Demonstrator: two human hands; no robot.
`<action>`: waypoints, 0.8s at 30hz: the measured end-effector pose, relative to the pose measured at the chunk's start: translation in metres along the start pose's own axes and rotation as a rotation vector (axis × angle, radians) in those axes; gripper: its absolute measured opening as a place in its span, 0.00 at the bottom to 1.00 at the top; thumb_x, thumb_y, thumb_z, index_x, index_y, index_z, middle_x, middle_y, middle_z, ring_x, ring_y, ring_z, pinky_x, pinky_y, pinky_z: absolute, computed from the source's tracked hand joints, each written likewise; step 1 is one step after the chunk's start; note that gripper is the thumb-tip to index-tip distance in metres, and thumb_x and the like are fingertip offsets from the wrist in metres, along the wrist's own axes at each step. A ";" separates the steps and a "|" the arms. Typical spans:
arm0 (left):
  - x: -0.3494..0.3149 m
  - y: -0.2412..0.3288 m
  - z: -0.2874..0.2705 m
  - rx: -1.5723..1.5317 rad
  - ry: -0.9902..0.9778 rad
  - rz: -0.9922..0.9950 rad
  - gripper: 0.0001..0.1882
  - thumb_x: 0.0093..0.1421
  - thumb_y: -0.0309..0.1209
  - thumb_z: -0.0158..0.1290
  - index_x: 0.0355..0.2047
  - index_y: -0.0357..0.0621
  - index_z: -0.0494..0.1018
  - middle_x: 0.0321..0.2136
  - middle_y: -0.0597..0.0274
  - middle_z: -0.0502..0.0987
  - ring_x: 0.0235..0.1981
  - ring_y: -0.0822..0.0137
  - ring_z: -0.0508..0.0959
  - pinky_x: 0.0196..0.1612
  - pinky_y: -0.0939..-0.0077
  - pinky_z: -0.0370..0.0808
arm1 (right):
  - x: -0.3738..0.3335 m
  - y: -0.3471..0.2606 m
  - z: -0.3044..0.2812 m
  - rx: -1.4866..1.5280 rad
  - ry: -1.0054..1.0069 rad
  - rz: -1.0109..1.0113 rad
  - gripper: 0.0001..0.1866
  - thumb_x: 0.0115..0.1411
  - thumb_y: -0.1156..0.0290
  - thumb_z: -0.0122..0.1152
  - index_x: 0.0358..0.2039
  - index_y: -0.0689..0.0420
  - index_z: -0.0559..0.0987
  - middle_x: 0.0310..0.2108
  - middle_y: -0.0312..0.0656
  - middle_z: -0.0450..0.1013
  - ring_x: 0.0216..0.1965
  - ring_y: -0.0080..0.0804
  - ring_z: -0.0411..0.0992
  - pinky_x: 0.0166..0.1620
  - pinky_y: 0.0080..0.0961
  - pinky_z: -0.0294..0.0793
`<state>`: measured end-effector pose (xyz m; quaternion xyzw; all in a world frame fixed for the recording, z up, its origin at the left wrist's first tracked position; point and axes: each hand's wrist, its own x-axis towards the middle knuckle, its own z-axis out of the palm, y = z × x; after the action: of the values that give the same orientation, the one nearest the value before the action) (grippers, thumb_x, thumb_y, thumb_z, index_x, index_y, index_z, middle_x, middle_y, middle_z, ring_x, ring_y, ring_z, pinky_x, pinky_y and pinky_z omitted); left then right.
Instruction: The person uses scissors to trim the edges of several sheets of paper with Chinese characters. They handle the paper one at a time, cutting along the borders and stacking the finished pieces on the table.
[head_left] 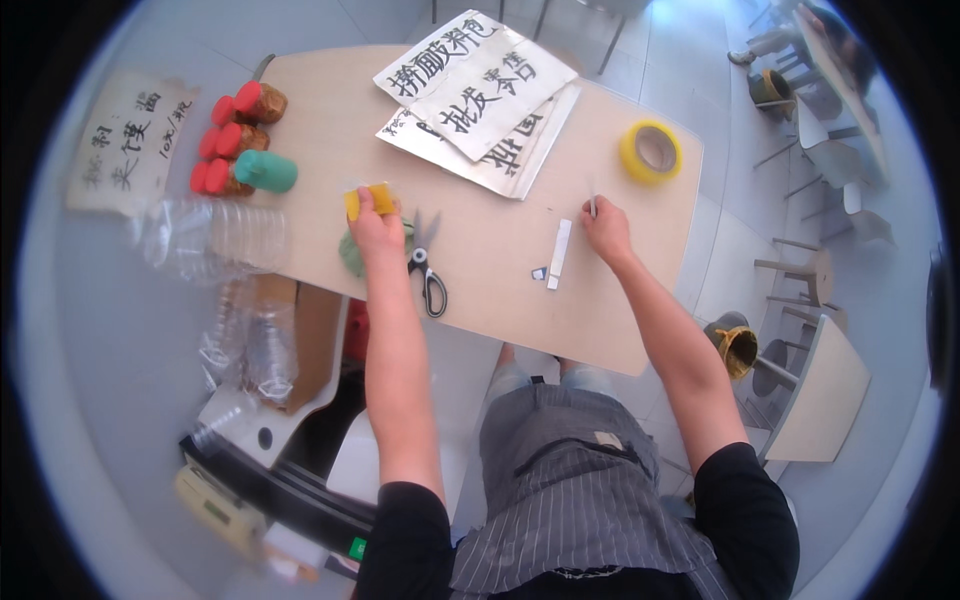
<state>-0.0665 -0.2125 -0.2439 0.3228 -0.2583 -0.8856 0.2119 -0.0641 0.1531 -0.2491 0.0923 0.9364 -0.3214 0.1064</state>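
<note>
My left hand point(378, 232) is closed on a small yellow piece point(371, 202) with a clear edge, perhaps a packet or a sponge. Green cloth-like material point(351, 256) lies under that hand and is partly hidden by it. Just to its right are open scissors point(422, 262) with black-and-white handles, blades pointing away from me. My right hand point(608, 228) pinches a thin, pale, blade-like piece point(593, 207), too small to name. Left of this hand, a white strip point(560, 254) lies on the table point(490, 275), with a small blue-and-white scrap point(539, 273) beside it.
A yellow tape roll point(650, 152) sits at the far right. Handwritten paper signs point(490, 100) overlap at the back. Red-lidded jars point(258, 102) and a green bottle point(268, 171) line the left side, near clear plastic bottles point(240, 235). Chairs and a bin point(735, 345) stand right of the table.
</note>
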 end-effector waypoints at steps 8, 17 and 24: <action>-0.069 -0.012 0.022 0.366 -0.250 0.039 0.12 0.62 0.31 0.52 0.43 0.42 0.67 0.35 0.63 0.73 0.35 0.71 0.72 0.38 0.73 0.70 | -0.063 -0.055 0.036 -0.054 -0.032 0.190 0.21 0.46 0.70 0.67 0.36 0.66 0.68 0.34 0.56 0.74 0.37 0.54 0.73 0.43 0.42 0.73; -0.174 -0.110 -0.022 1.591 -0.825 0.665 0.10 0.48 0.24 0.57 0.32 0.39 0.71 0.36 0.53 0.75 0.40 0.56 0.74 0.43 0.72 0.72 | -0.061 0.003 0.017 0.017 -0.122 0.190 0.13 0.45 0.63 0.63 0.25 0.60 0.78 0.26 0.51 0.75 0.32 0.47 0.75 0.37 0.37 0.73; -0.216 -0.166 -0.014 1.922 -0.733 0.648 0.06 0.48 0.23 0.50 0.29 0.45 0.68 0.31 0.56 0.72 0.36 0.55 0.71 0.39 0.64 0.71 | -0.096 0.048 0.010 0.079 -0.046 0.147 0.15 0.47 0.64 0.66 0.29 0.63 0.78 0.23 0.49 0.75 0.26 0.39 0.73 0.35 0.32 0.72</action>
<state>0.0597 0.0288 -0.2514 -0.0146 -0.9665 -0.2563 0.0038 0.0408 0.1745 -0.2604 0.1575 0.9111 -0.3513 0.1474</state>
